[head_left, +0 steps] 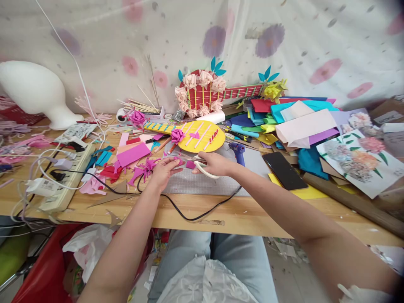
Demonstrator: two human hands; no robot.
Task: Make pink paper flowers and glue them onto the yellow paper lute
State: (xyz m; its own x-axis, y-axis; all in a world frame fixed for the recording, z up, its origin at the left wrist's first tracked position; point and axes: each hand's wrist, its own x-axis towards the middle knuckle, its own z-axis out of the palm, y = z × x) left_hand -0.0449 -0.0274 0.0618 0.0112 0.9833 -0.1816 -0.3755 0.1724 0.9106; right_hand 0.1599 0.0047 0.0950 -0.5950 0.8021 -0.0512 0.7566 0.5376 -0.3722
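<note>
Head cam: right hand (214, 164) clamped on white-handled scissors (202, 165), left hand (164, 171) pinching small pink foam piece (178, 161) w/ fingers near blades — risk of nick/crooked cut.

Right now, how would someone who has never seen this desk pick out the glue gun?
Start at the yellow paper guitar lying mid-table. Just off its round right end, beyond the right hand, lies the glue gun. It is the only blue plastic tool there; the flat black phone lies farther right.
</note>
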